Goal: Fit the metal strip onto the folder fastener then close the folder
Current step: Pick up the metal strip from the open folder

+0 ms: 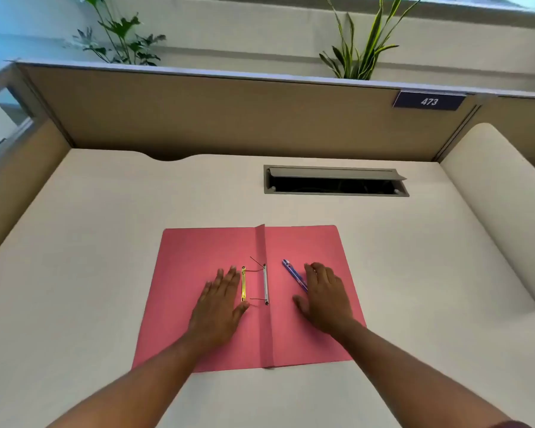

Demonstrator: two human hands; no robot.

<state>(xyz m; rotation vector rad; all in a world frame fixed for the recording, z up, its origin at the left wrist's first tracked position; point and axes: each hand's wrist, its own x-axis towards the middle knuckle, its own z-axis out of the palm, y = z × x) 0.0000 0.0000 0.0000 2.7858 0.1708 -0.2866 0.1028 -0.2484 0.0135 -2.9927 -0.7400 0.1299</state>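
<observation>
A pink folder (195, 251) lies open and flat on the desk. Along its spine sits the silver fastener bar (265, 284), with two thin prongs sticking out to the left. A yellow metal strip (243, 284) lies on the left flap, just left of the prongs. A blue strip (294, 274) lies at an angle on the right flap. My left hand (221, 299) rests flat on the left flap, fingers apart, its thumb side beside the yellow strip. My right hand (326, 296) lies flat on the right flap, its fingers touching the blue strip's near end.
The cream desk (90, 242) is walled by tan partitions (198, 118). A cable slot with an open grey lid (335, 182) sits behind the folder. A plate reading 473 (429, 101) hangs on the back partition, with plants above it.
</observation>
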